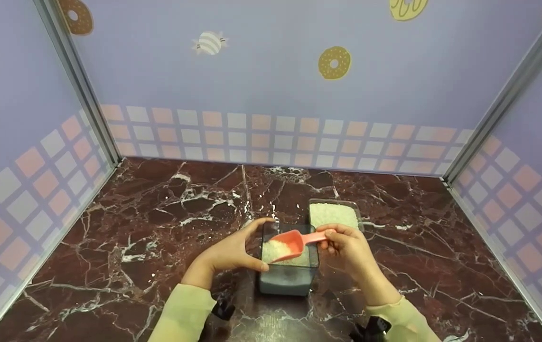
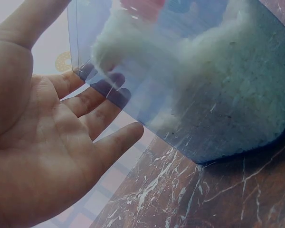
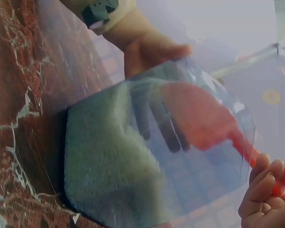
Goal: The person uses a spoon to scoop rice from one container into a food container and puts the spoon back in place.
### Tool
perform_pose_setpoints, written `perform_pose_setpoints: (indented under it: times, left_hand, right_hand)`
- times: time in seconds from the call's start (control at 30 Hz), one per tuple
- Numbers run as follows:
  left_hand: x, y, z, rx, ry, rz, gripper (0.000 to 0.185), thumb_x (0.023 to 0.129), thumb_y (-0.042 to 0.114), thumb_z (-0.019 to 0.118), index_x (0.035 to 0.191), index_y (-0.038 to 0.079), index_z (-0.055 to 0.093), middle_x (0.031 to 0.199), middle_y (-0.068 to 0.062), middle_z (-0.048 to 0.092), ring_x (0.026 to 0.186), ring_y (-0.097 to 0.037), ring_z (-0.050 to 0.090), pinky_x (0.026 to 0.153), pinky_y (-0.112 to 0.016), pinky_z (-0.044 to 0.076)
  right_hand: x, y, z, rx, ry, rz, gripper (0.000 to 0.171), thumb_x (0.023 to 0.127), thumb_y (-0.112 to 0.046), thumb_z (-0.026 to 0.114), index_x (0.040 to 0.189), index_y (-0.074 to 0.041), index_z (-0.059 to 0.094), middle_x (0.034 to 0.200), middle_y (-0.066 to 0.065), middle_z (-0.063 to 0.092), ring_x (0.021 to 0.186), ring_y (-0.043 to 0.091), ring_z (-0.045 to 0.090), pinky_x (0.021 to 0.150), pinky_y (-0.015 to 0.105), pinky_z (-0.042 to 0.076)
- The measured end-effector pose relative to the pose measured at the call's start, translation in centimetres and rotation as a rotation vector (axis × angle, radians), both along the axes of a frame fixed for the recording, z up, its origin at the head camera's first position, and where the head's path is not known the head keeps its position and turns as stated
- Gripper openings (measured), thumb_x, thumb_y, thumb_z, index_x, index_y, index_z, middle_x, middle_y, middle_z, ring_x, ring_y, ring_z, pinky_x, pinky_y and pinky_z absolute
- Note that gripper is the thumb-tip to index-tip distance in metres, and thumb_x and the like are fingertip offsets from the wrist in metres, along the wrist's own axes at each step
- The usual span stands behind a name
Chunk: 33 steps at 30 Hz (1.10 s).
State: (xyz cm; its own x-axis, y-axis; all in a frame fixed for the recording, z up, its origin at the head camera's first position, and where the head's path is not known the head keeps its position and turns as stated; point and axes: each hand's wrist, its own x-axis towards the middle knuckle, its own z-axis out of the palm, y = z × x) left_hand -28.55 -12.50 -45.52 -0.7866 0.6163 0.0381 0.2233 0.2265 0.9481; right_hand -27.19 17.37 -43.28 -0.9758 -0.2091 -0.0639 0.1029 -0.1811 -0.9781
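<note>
A clear container (image 1: 285, 281) with white rice (image 3: 104, 156) in it stands in front of me. My left hand (image 1: 233, 249) holds it from the left side, thumb at the near rim and fingers spread along the far side. In my right hand (image 1: 347, 242) is the handle of a red scoop (image 1: 294, 241), pinched between thumb and fingers. The scoop's bowl is tilted down inside the container's upper part, with rice at its mouth. In the left wrist view the rice lies in a heap, higher toward one wall.
A second clear container (image 1: 359, 213) filled with white rice stands behind and to the right, partly hidden by my right hand. The dark red marbled tabletop (image 1: 133, 228) runs back to a patterned purple wall (image 1: 261, 85), with more panels at both sides.
</note>
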Motion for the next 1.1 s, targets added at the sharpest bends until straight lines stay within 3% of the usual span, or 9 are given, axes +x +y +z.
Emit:
perform_pose_setpoints:
  times: [0.2, 0.43, 0.5, 0.57, 0.73, 0.83, 0.9, 1.0, 1.1]
  left_hand:
    - [0.0, -0.1, 0.0, -0.007, 0.008, 0.002, 0.107, 0.073, 0.034, 0.093, 0.159, 0.029, 0.030, 0.163, -0.007, 0.038, 0.153, -0.030, 0.034, 0.127, -0.054, 0.028]
    - [0.1, -0.1, 0.0, -0.051, 0.010, 0.027, 0.105, 0.073, 0.030, 0.091, 0.158, 0.035, 0.031, 0.167, -0.006, 0.032, 0.156, -0.031, 0.029, 0.126, -0.058, 0.029]
    - [0.1, -0.1, 0.0, -0.053, 0.012, 0.028, 0.104, 0.073, 0.029, 0.091, 0.158, 0.035, 0.031, 0.167, -0.007, 0.031, 0.156, -0.032, 0.027, 0.126, -0.059, 0.028]
    - [0.0, 0.0, 0.0, -0.058, 0.017, 0.032, 0.104, 0.073, 0.029, 0.090, 0.158, 0.035, 0.031, 0.167, -0.007, 0.031, 0.157, -0.032, 0.026, 0.126, -0.060, 0.027]
    - [0.0, 0.0, 0.1, -0.069, 0.029, 0.039, 0.107, 0.072, 0.030, 0.090, 0.160, 0.032, 0.030, 0.168, -0.008, 0.030, 0.157, -0.035, 0.024, 0.125, -0.063, 0.025]
    - [0.1, 0.0, 0.1, -0.080, 0.035, 0.046, 0.106, 0.071, 0.031, 0.091, 0.159, 0.035, 0.031, 0.168, -0.009, 0.030, 0.156, -0.036, 0.025, 0.125, -0.065, 0.025]
    - [0.1, 0.0, 0.1, -0.090, 0.039, 0.053, 0.106, 0.070, 0.033, 0.091, 0.157, 0.038, 0.031, 0.168, -0.009, 0.029, 0.156, -0.037, 0.026, 0.124, -0.066, 0.025]
    - [0.1, 0.1, 0.0, -0.106, 0.043, 0.059, 0.107, 0.069, 0.035, 0.091, 0.157, 0.039, 0.031, 0.170, -0.010, 0.026, 0.156, -0.040, 0.023, 0.123, -0.069, 0.023]
    - [0.1, 0.1, 0.1, -0.114, 0.053, 0.061, 0.108, 0.069, 0.036, 0.090, 0.158, 0.040, 0.030, 0.171, -0.012, 0.022, 0.156, -0.043, 0.021, 0.122, -0.072, 0.022]
  right_hand:
    - [-1.4, 1.3, -1.3, -0.124, -0.045, 0.074, 0.033, 0.103, 0.000, 0.042, 0.096, -0.009, 0.073, 0.066, -0.004, 0.062, 0.058, 0.004, 0.049, 0.055, 0.014, 0.041]
    - [-2.6, 2.6, -2.5, -0.571, -0.228, 0.439, 0.053, 0.107, -0.002, 0.017, 0.104, -0.002, 0.070, 0.076, 0.002, 0.069, 0.063, 0.004, 0.055, 0.057, 0.011, 0.037]
    - [-2.8, 2.9, -2.4, -0.626, -0.242, 0.497, 0.053, 0.108, -0.003, 0.016, 0.105, -0.001, 0.069, 0.077, 0.004, 0.070, 0.064, 0.005, 0.056, 0.058, 0.011, 0.037]
    - [-2.9, 3.4, -2.1, -0.634, -0.225, 0.486, 0.049, 0.108, -0.003, 0.019, 0.106, -0.001, 0.068, 0.078, 0.004, 0.070, 0.065, 0.006, 0.058, 0.058, 0.011, 0.039]
    - [-3.0, 5.4, -0.4, -0.565, -0.130, 0.268, 0.038, 0.108, -0.002, 0.030, 0.104, -0.002, 0.068, 0.082, 0.003, 0.072, 0.066, 0.006, 0.064, 0.057, 0.009, 0.047]
    - [-3.1, 6.8, 0.4, -0.465, -0.032, 0.053, 0.039, 0.107, -0.001, 0.033, 0.102, -0.005, 0.071, 0.079, 0.002, 0.071, 0.064, 0.006, 0.062, 0.056, 0.010, 0.049]
    - [-3.4, 7.5, 0.5, -0.352, 0.051, -0.107, 0.040, 0.107, 0.000, 0.035, 0.098, -0.007, 0.073, 0.073, 0.000, 0.068, 0.060, 0.005, 0.059, 0.055, 0.012, 0.048]
    - [-3.9, 7.8, 0.4, -0.095, 0.123, -0.360, 0.033, 0.106, -0.001, 0.042, 0.096, -0.008, 0.072, 0.065, -0.004, 0.062, 0.057, 0.003, 0.052, 0.052, 0.013, 0.043]
    - [-4.1, 7.6, 0.1, 0.115, 0.209, -0.481, 0.023, 0.105, -0.001, 0.047, 0.103, 0.002, 0.069, 0.063, -0.006, 0.060, 0.056, 0.003, 0.051, 0.051, 0.013, 0.043]
